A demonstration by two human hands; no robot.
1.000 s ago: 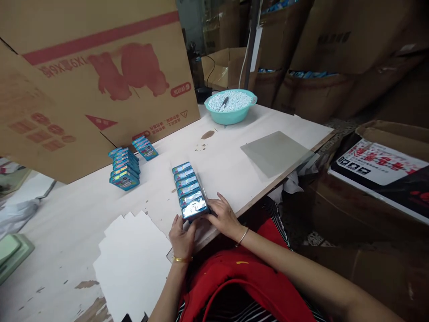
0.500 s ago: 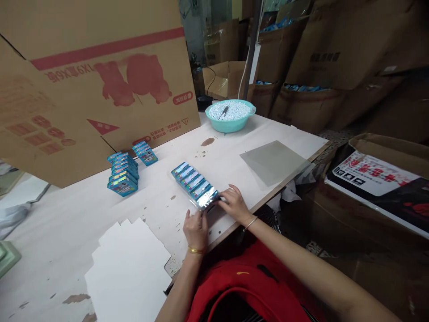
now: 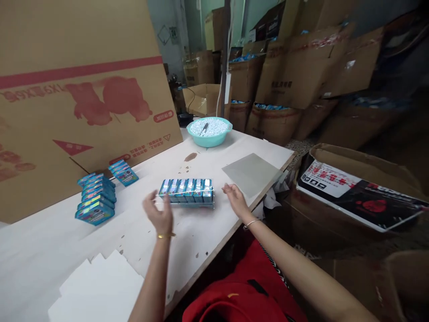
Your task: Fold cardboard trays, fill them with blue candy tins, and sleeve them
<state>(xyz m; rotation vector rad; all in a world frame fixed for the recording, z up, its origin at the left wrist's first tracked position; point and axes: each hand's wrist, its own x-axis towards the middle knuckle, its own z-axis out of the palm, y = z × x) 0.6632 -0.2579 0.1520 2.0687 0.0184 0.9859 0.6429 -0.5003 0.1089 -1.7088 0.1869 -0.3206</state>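
A row of several small blue boxes in clear plastic film [image 3: 187,191] sits on the white-covered table [image 3: 191,241], lying roughly crosswise in front of me. At its left end is my left hand [image 3: 159,215], thumb and fingers apart; whether the thumb touches the film I cannot tell. To the right of the pack, a small gap away, my right hand [image 3: 237,201] is held with loosely bent fingers and nothing in it. More blue boxes stand in a longer row [image 3: 97,199] and a shorter row [image 3: 124,172] at the left.
A big cardboard carton [image 3: 110,112] walls off the back left. Farther back stands a turquoise basin [image 3: 209,139] of small pale pellets with a dark tool in it. A greyish sheet [image 3: 253,172] lies right, white card sheets [image 3: 97,290] front left. An opened carton [image 3: 362,188] is beyond the right edge.
The boxed row has turned from slanting to crosswise. Both hands have come off its near end and moved apart, the left one to its left end. The camera view has shifted right.
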